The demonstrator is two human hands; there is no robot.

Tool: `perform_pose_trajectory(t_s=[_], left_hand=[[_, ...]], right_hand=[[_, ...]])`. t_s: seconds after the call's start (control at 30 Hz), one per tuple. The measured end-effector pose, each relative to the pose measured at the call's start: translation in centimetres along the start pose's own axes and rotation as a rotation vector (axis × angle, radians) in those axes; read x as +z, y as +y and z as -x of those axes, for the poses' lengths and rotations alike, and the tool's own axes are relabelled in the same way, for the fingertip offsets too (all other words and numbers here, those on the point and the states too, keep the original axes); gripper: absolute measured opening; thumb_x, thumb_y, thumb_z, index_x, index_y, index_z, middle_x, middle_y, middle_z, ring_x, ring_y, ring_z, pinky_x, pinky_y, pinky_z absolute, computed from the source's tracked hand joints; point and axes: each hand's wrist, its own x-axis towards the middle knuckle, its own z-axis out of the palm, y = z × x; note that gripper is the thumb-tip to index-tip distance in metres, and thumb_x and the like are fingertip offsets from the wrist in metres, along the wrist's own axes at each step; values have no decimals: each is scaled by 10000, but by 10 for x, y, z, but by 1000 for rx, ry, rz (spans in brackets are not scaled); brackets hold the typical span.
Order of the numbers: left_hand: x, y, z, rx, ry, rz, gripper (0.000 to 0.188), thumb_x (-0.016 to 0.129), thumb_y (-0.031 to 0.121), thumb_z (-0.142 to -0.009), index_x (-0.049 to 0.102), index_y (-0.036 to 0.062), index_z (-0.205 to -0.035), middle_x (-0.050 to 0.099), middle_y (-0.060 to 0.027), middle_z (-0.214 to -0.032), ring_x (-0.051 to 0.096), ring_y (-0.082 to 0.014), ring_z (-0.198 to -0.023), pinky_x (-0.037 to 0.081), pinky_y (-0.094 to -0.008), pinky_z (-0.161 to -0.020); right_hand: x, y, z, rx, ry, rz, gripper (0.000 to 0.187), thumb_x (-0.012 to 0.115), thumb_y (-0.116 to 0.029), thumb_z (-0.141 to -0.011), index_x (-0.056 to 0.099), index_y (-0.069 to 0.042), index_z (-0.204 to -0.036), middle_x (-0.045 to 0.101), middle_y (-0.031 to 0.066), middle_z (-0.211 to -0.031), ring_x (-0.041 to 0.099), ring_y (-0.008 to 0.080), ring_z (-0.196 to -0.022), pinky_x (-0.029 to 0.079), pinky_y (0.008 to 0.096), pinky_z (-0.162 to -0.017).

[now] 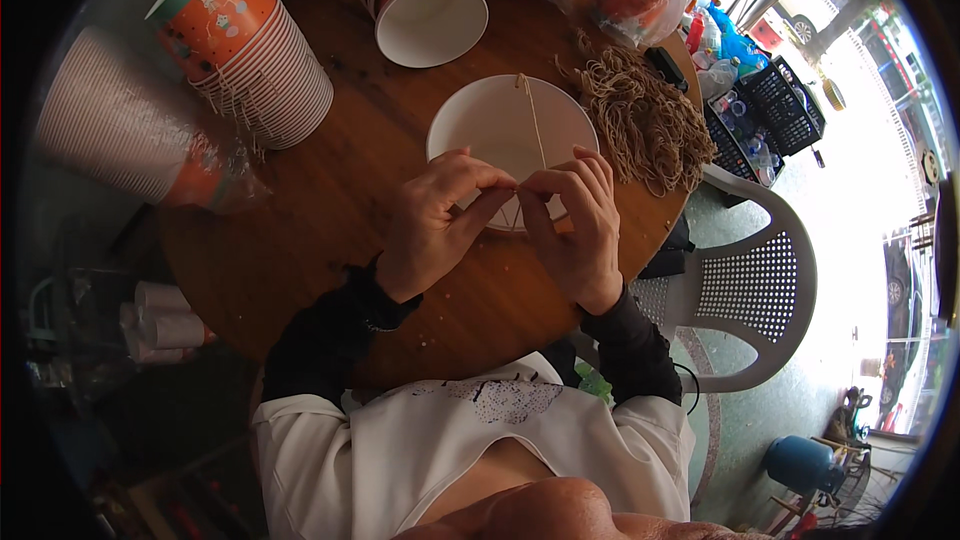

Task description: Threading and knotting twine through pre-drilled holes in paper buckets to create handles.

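A large paper bucket (465, 125), white inside, stands on the wooden table in front of me with its mouth facing up. A thin tan cord (534, 120) is looped at its far rim and runs across the opening to my fingers. Over the near rim, my left hand (435, 220) pinches the cord between thumb and forefinger. My right hand (580, 215) meets it there, its thumb and forefinger pinched on the cord too. The fingertips nearly touch, and they hide the cord's end. Just right of the bucket lies a tangled heap of cut cords (645, 120).
Left on the table (290, 240) are a tall stack of orange-patterned buckets (265, 70) with cords hanging and a plastic-wrapped stack (120, 130). More buckets (430, 25) lie tipped at the back. A grey plastic chair (750, 280) stands right, with black crates (770, 110) beyond.
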Motion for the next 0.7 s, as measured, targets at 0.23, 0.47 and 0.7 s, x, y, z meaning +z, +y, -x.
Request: perform_pose_trajectory(t_s=[0.23, 0.47, 0.7], left_hand=[[-8, 2, -3, -198, -125, 277, 95, 625, 100, -935, 632, 16, -977, 624, -37, -861, 612, -127, -828, 506, -260, -774], [-16, 8, -3, -505, -189, 574, 214, 580, 194, -992, 618, -15, -1018, 651, -14, -934, 588, -48, -883, 496, -211, -788], [-17, 8, -4, -508, -215, 556, 218, 591, 203, -984, 643, -8, -1006, 668, -15, -903, 607, -53, -884, 494, -204, -793]], right_hand=[[0, 0, -5, 15, -55, -36, 193, 680, 4, -789, 607, -85, -945, 608, 39, -838, 587, 259, -833, 395, 456, -988], [6, -3, -3, -28, 10, -111, 229, 709, -23, -783, 639, -76, -994, 645, 34, -845, 615, 223, -812, 404, 449, -996], [1, -4, -6, -139, 10, -25, 218, 729, -20, -757, 661, -74, -958, 647, 21, -799, 624, 203, -789, 410, 445, -991]])
